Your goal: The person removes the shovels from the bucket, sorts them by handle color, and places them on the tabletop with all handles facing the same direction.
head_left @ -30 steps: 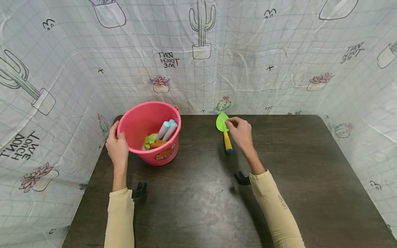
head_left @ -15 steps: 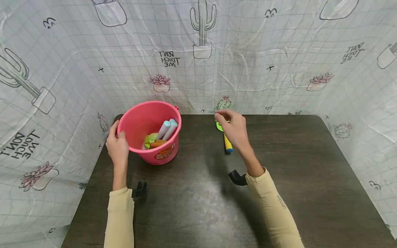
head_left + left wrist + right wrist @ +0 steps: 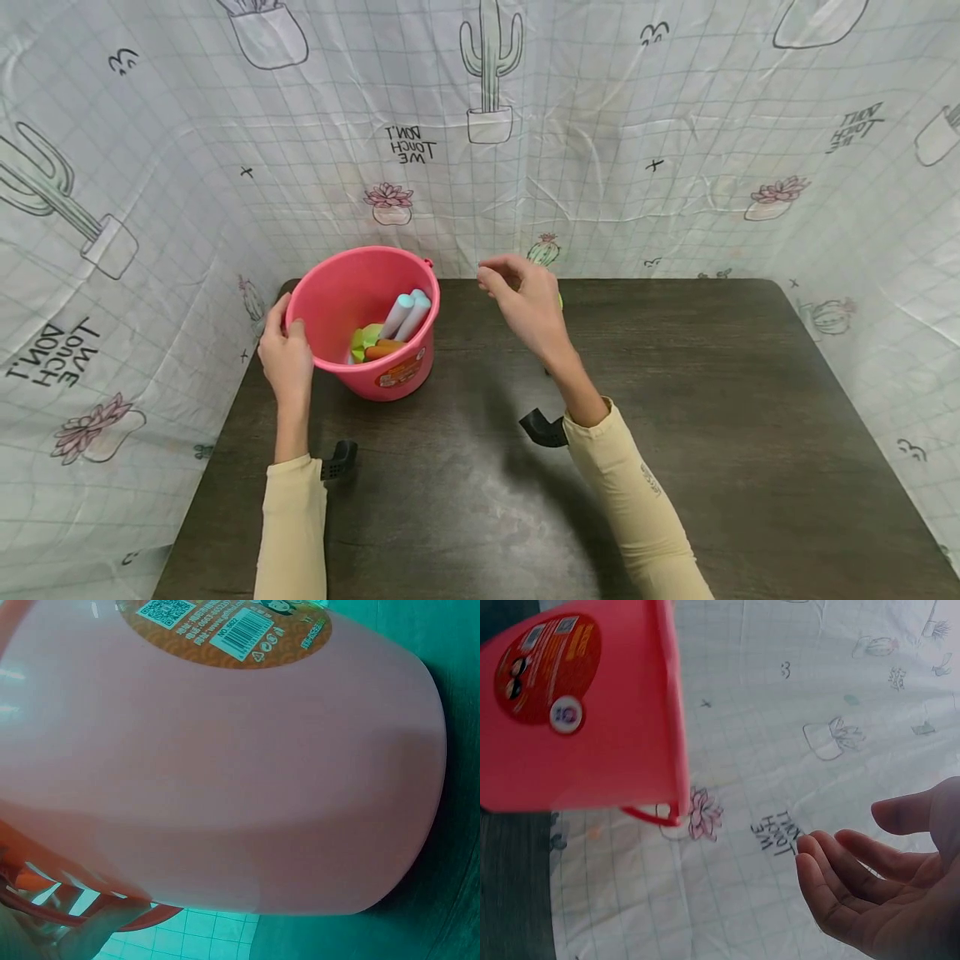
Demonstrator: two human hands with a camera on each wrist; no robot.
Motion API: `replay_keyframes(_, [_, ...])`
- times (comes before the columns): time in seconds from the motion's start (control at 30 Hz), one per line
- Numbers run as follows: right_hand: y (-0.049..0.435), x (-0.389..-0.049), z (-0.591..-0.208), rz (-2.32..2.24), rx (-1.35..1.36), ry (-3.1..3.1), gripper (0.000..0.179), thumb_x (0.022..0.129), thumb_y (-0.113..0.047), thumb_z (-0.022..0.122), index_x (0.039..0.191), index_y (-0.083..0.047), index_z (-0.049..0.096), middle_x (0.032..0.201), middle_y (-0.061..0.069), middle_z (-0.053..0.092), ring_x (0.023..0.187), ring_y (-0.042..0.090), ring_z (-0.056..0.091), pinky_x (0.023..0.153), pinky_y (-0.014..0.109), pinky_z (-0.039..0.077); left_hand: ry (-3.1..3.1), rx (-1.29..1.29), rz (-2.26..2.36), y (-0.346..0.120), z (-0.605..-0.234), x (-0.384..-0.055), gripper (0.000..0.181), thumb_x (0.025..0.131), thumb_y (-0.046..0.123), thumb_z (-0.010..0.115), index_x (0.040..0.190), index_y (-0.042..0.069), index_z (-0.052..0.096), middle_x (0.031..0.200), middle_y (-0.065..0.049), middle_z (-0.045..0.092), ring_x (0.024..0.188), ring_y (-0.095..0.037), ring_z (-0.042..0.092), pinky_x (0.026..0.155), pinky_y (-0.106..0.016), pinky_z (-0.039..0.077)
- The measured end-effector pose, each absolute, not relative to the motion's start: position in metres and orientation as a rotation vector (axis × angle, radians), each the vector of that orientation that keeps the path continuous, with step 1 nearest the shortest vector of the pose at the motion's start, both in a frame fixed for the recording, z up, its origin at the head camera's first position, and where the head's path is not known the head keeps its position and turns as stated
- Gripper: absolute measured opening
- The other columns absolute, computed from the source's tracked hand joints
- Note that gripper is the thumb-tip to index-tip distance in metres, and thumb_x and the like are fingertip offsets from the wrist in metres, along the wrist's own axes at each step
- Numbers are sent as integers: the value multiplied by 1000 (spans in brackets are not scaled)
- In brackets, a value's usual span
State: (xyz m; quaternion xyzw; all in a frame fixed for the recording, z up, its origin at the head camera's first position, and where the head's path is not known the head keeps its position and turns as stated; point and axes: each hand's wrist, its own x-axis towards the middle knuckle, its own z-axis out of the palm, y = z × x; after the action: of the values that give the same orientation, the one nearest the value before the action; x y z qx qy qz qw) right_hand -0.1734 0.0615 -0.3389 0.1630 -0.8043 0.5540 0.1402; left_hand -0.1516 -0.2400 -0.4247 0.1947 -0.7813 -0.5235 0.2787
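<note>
A pink bucket (image 3: pixel 330 287) stands at the back left of the dark table. My left hand (image 3: pixel 287 354) grips its rim on the left side; in the left wrist view the bucket's wall (image 3: pixel 225 765) fills most of the picture. Inside lie pale cylinders (image 3: pixel 405 317) with light blue ends, a yellow-green piece (image 3: pixel 365 340) and an orange-brown piece (image 3: pixel 382 348). My right hand (image 3: pixel 528 304) hovers to the right of the bucket, fingers loosely bent, holding nothing. Behind it a green-bladed trowel (image 3: pixel 560 301) is almost wholly hidden.
The table (image 3: pixel 697 433) runs back to a white grid-patterned curtain (image 3: pixel 600 167) with cactus drawings, which also encloses both sides. A black wrist mount (image 3: pixel 543 428) sticks out from the right sleeve, and another mount (image 3: pixel 341 459) from the left.
My right hand has moved left from beside the trowel toward the bucket, and now covers most of the trowel. My left hand and the bucket have stayed in place.
</note>
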Motion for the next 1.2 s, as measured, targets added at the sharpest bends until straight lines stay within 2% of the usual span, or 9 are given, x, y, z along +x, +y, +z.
replay_keyframes(0.23, [44,-172,-334,1629,532,-2318,17,92,-17,63,101,-5,71,86,6,70,77,11,65,69,30,51,-2081,510,-1407,-240,-426,-152,41,98,11,45,138,15,53,129,-5,59,110,-19,58,89,-41,47])
replay_keyframes(0.43, [29,-170,-335,1640,590,-2351,18,93,-20,62,102,-6,70,90,4,70,83,15,64,73,30,50,-2089,521,-1410,-241,-425,-151,41,98,12,44,138,16,53,130,-4,59,111,-19,58,90,-40,47])
replay_keyframes(0.6, [17,-168,-336,1629,620,-2387,18,93,-21,61,103,-9,71,95,-1,70,87,9,61,78,28,50,-2096,523,-1408,-240,-424,-151,41,99,12,44,139,16,52,131,-5,58,112,-20,58,91,-41,47])
replay_keyframes(0.97, [-4,-168,-340,1614,683,-2485,18,93,-19,61,103,-8,70,91,-2,68,79,10,60,70,27,49,-2090,523,-1411,-241,-426,-152,42,98,12,44,139,17,52,132,-5,58,113,-19,57,93,-41,46])
replay_keyframes(1.2, [-12,-168,-343,1604,685,-2538,19,93,-22,60,103,-9,70,93,-4,69,80,7,63,76,25,49,-2088,519,-1410,-240,-425,-152,42,99,12,44,139,16,52,132,-5,58,113,-20,57,92,-42,47])
